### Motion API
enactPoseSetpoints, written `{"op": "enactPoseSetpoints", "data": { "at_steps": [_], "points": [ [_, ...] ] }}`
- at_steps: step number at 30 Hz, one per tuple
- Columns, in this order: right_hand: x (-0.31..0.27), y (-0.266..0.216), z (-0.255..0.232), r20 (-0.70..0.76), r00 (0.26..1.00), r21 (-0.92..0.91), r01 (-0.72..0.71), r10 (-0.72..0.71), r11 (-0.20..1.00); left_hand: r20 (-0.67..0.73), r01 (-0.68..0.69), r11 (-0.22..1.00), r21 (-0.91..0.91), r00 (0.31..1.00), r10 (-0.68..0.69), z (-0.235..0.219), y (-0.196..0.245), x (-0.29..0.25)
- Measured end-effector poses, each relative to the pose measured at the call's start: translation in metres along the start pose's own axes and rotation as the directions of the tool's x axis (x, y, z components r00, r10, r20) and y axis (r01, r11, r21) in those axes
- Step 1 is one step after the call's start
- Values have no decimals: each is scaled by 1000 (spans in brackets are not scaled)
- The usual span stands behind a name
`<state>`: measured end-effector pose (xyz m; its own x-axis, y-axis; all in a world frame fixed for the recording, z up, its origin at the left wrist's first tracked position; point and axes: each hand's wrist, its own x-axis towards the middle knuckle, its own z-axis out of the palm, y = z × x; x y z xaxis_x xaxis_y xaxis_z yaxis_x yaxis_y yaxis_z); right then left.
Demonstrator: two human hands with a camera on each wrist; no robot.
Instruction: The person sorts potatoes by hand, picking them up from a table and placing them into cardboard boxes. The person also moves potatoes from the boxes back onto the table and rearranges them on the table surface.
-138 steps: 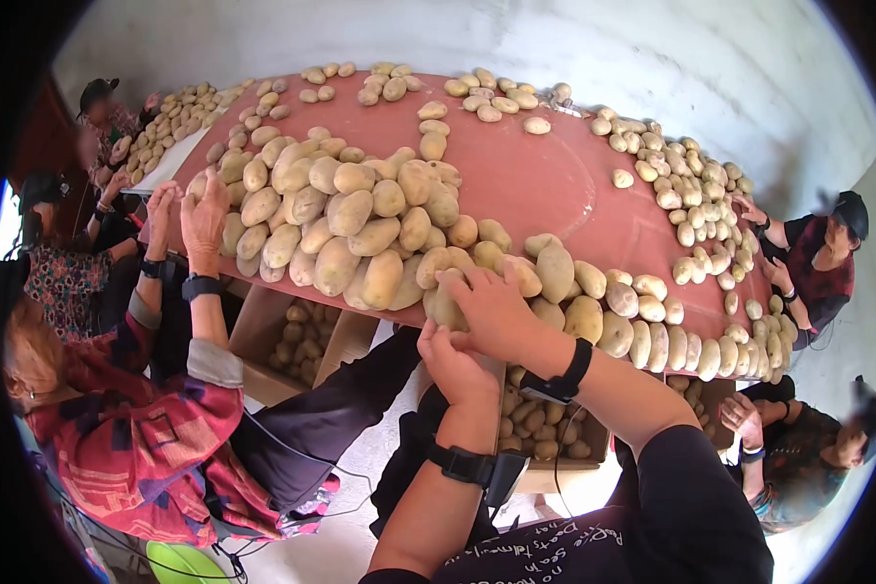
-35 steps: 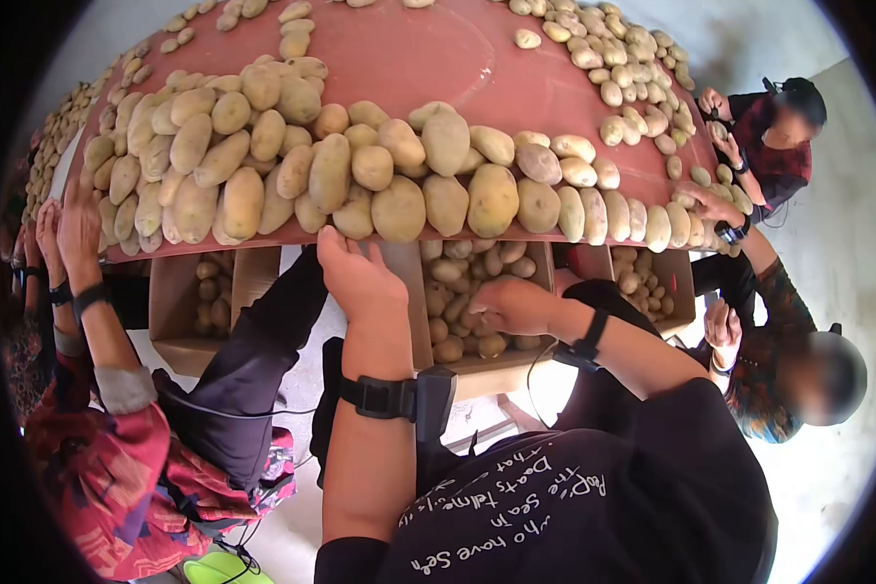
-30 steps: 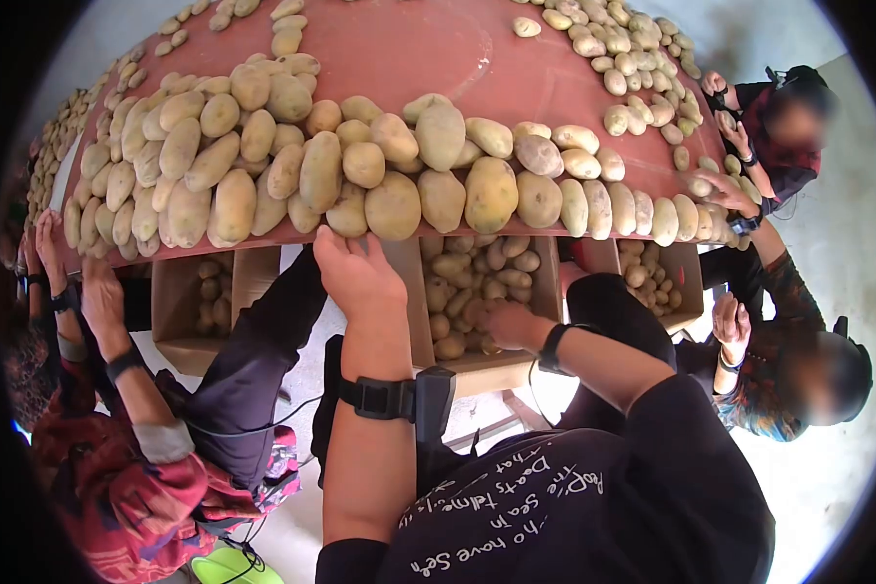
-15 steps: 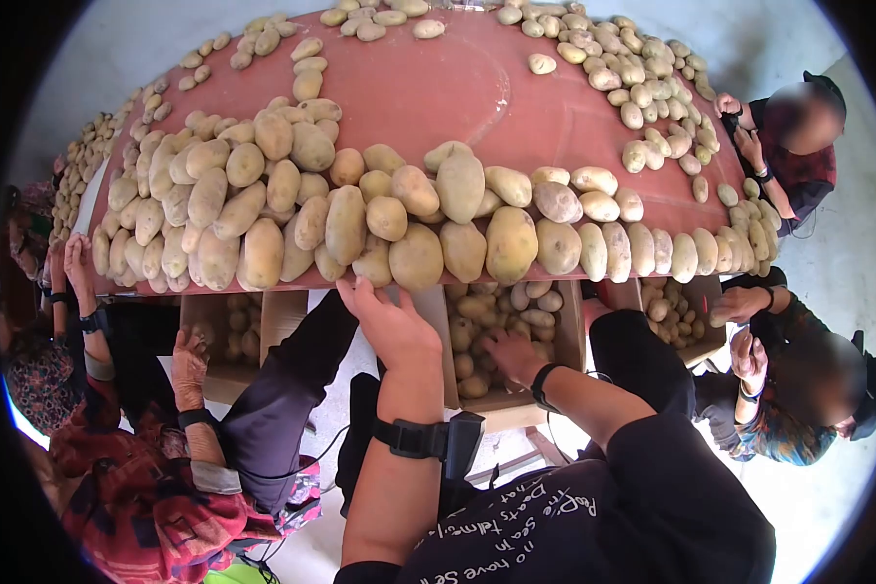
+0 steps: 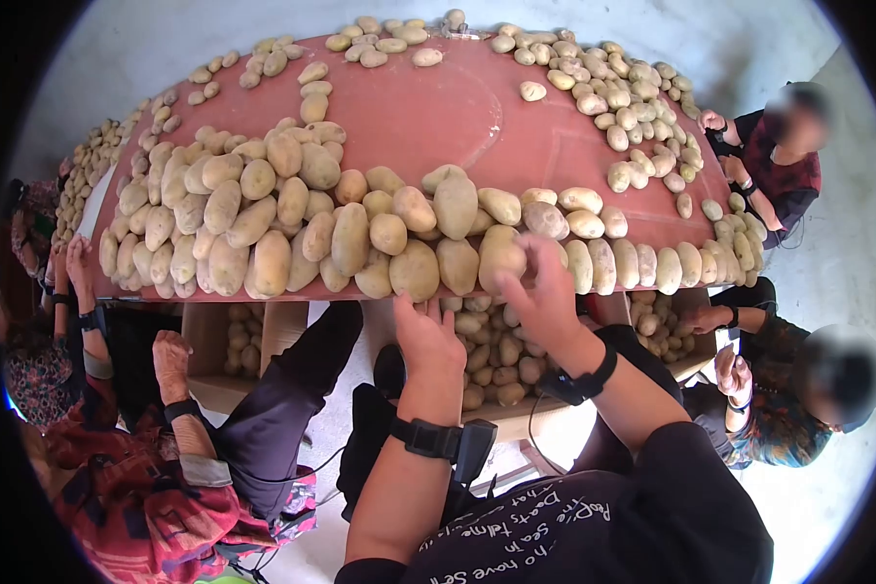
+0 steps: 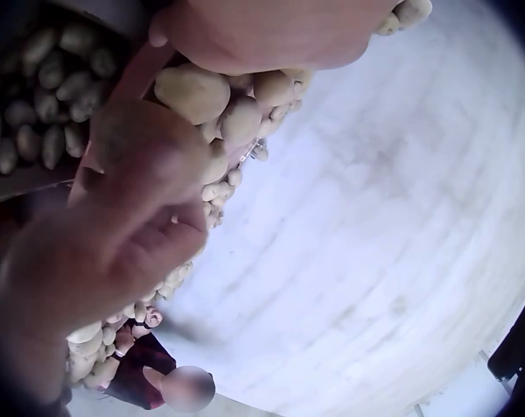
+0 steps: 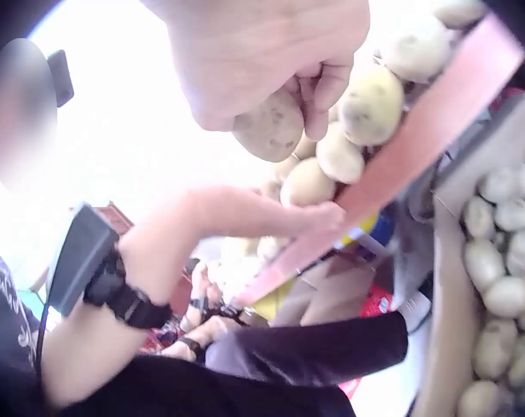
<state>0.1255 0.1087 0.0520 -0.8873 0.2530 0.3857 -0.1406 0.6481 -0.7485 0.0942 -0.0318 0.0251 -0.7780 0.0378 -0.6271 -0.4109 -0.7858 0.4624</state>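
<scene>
My right hand point(image 5: 550, 302) pinches a potato point(image 5: 501, 255) over the front row on the red tabletop point(image 5: 419, 97). The right wrist view shows this spotted potato point(image 7: 271, 130) under the curled fingers of my right hand point(image 7: 262, 52). At the table's front edge, my left hand point(image 5: 430, 341) is palm up with its fingers extended, just below a large potato point(image 5: 414, 271). From the right wrist, my left hand point(image 7: 254, 213) reaches to the red edge point(image 7: 419, 126). My left hand point(image 6: 271, 30) fills the top of the left wrist view, fingertips out of sight.
Below the table's front edge stand cardboard boxes of potatoes, one point(image 5: 516, 420) in front of me. A potato heap point(image 5: 219, 185) lies on the left, another point(image 5: 642, 112) at the back right. People sit on both sides, one in a red patterned jacket point(image 5: 156, 506).
My right hand has risen from among the potatoes in the box to the front row and now grips a potato. My left hand has shifted slightly right along the table edge.
</scene>
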Motion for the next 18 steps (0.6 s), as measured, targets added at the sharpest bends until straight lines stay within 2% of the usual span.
{"op": "enactPoseSetpoints", "data": {
  "at_steps": [2, 3, 6, 12, 16, 17, 18],
  "points": [
    [24, -6, 6, -17, 1000, -195, -6, 3, 981, 18, 6, 1000, 4, 1000, -7, 2, 3, -1],
    [31, -12, 5, 37, 999, -411, 43, -30, 911, 25, 12, 1000, 7, 1000, -13, 2, 5, -2],
    [37, 2, 14, 9, 989, -506, 132, -148, 852, 8, 10, 1000, 3, 1000, -10, 3, 6, -3],
    [35, 6, 10, 1, 979, -493, 177, -203, 852, 57, 12, 999, 39, 998, -15, -4, 9, -2],
    [25, 9, -5, 8, 916, -289, 386, -401, 876, 27, 37, 997, 72, 999, -39, -7, 10, -4],
    [15, 11, -10, 49, 877, -251, 475, -479, 843, -24, 49, 997, 57, 999, -47, -8, 8, -2],
    [3, 15, -15, 150, 871, -208, 490, -467, 847, -62, 74, 996, 59, 996, -70, -10, 4, -1]
  ]
}}
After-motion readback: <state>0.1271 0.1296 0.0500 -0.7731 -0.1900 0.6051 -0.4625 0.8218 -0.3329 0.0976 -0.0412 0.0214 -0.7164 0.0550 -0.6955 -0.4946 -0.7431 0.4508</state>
